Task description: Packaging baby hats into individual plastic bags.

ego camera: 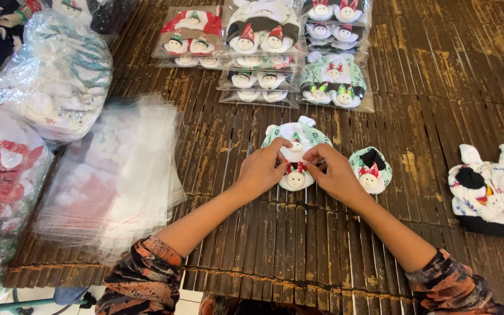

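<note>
On the bamboo mat (322, 245), left hand (262, 170) and right hand (333, 174) pinching a snowman baby bootie (296, 178). Just beside, a second bootie (371, 169)

Clear bags (112, 175), packed sock sets (263, 52), bamboo mat (438, 87)

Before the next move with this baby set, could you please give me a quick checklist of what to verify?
1. Both hands on the piece: left hand and right hand pinch the small bootie on the green-patterned hat. Ok.
2. Second bootie within reach: lies just right of the right hand. Ok.
3. Pair set together: the second bootie lies apart from the hat. Not ok.
4. Clear bags at hand: a stack lies to the left. Ok.
5. Finished packs out of the way: stacked further up the bamboo mat. Ok.
6. Bootie fastened to the hat: hidden by fingers. Cannot tell.
</note>
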